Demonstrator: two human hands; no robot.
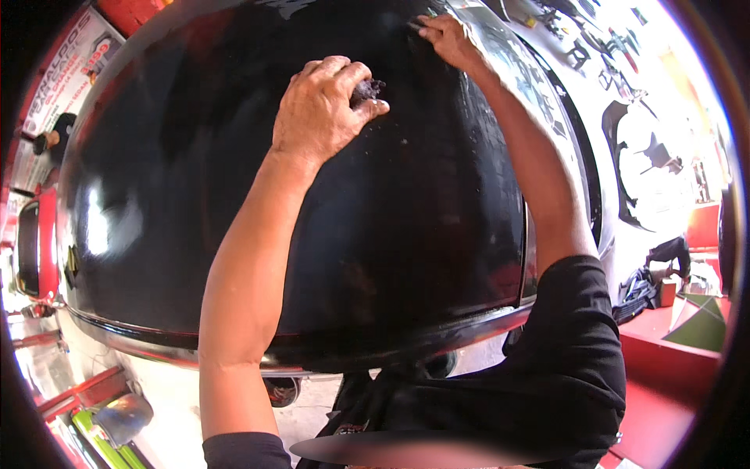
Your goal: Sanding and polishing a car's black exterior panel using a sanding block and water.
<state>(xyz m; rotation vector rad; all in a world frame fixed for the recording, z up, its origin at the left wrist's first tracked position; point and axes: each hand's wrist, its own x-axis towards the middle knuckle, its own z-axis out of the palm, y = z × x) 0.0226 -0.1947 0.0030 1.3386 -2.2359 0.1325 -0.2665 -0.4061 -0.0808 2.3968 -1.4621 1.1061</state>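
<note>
A large glossy black car body panel (375, 234) curves across the middle of the view, with small light specks near my hands. My left hand (319, 109) rests over its far middle, fingers curled round a dark crumpled cloth (366, 92). The cloth bulges out between thumb and forefinger; the rest is covered by the palm. Farther off and to the right, my right hand (451, 41) is at the panel with its fingers drawn together. Something small and greyish shows at those fingertips, too unclear to name.
At the far left stand a red vehicle (47, 246) and a printed banner (70, 74). Lower left holds a lime-green object (90, 434). Scattered dark parts (594, 47) lie at the upper right; a red bench-like surface (656, 352) is at the lower right.
</note>
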